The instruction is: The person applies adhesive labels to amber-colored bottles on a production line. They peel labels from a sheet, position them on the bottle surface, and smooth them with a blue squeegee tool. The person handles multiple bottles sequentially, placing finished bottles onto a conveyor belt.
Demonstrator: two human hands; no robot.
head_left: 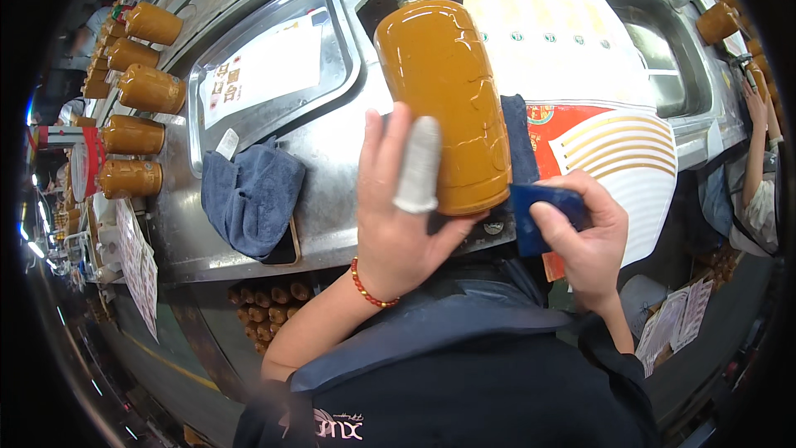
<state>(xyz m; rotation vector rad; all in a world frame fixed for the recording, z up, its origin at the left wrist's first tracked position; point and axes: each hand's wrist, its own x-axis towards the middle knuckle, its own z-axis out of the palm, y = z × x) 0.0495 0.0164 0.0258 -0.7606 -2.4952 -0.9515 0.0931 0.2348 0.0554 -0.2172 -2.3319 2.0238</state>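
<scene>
A large ribbed bottle [452, 99] of orange-brown colour, with a clear neck, lies on the metal worktop, its base toward me. Along its left side rests my left hand [391, 220], fingers stretched out, the thumb at the base. One finger wears a whitish finger cover [420, 164], and a red bead bracelet circles the wrist. Between thumb and fingers my right hand [590, 241] pinches a flat blue scraper [535, 217], its edge by the bottle's lower right corner. Right of the bottle are a dark blue cloth [520, 145] and white curved labels [622, 158] with gold stripes.
A metal tray [344, 58] holding a printed sheet [274, 62] sits left of the bottle, near a folded blue towel [253, 195]. More brown bottles [152, 89] line the far left. At right are a metal sink [663, 58] and another person's arm [756, 141]. Printed sheets [539, 25] cover the back.
</scene>
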